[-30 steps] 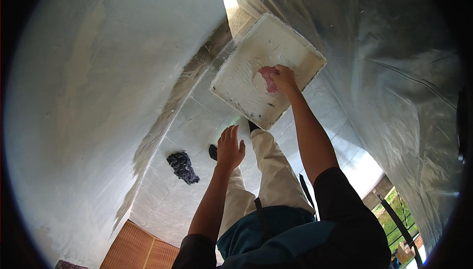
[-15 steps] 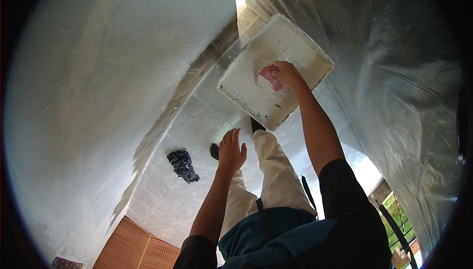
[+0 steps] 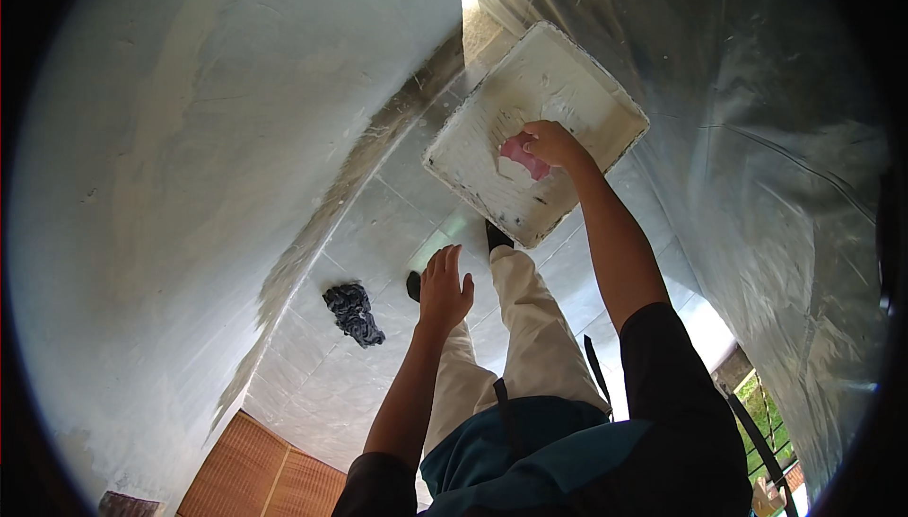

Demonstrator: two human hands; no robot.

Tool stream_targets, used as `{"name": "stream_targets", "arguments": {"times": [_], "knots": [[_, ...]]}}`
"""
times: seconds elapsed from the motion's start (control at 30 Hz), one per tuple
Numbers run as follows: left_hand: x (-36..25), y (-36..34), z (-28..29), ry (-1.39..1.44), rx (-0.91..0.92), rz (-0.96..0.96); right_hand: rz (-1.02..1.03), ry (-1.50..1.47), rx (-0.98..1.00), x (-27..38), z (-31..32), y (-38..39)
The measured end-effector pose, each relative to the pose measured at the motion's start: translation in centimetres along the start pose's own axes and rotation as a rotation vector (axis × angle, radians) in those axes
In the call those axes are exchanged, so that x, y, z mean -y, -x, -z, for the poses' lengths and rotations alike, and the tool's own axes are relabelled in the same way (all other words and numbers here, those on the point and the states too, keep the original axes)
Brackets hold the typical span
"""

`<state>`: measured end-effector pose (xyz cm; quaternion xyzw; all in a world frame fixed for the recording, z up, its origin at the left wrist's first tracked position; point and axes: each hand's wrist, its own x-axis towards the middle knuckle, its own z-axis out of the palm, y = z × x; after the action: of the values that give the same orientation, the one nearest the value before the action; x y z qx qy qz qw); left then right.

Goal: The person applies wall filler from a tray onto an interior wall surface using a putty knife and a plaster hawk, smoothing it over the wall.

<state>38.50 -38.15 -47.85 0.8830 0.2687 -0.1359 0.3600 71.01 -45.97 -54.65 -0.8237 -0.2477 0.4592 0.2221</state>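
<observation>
A pink sponge [image 3: 526, 159] is gripped in my right hand [image 3: 558, 143] over the white paint tray [image 3: 484, 197]. Whitish, thick paint smears the inside of the tray around the sponge. My left hand [image 3: 443, 292] hangs free in front of my legs, fingers stretched out, holding nothing. On the floor to the left of it lies a crumpled black plastic bag [image 3: 354, 315]. My fingers cover part of the sponge, and whether it presses on the tray's bottom is hard to make out.
A whitish wall [image 3: 208, 148] rises along the left, with an unpainted brownish strip [image 3: 355, 162] at its base. Clear plastic sheeting [image 3: 757, 157] hangs on the right. Light floor tiles [image 3: 388, 205] lie below, and a brown woven panel [image 3: 241, 470] stands at the lower left.
My right hand still grips the sponge in the tray, with only a slight shift. The left hand stays open in nearly the same place.
</observation>
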Motion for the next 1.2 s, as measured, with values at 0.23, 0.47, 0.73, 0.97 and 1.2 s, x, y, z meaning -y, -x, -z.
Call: {"name": "stream_targets", "arguments": {"times": [0.23, 0.47, 0.73, 0.97, 1.2], "knots": [[0.2, 0.3, -0.5, -0.009, 0.023, 0.009, 0.041, 0.061, 0.004, -0.6, -1.4, 1.4], [0.2, 1.0, -0.4, 0.007, 0.01, -0.005, 0.072, 0.017, -0.001, -1.1, -3.2, 3.5], [0.7, 2.4, 1.3, -0.028, -0.021, -0.033, 0.011, -0.057, -0.003, -1.6, -3.9, 6.2], [1.5, 2.8, 6.4, -0.07, -0.12, -0.086, -0.044, -0.761, 0.029, 3.0, -2.6, 9.0], [2.6, 4.2, 15.8, -0.292, -0.331, -0.096, 0.142, -1.098, 0.209, 13.7, -2.9, 11.1]]}}
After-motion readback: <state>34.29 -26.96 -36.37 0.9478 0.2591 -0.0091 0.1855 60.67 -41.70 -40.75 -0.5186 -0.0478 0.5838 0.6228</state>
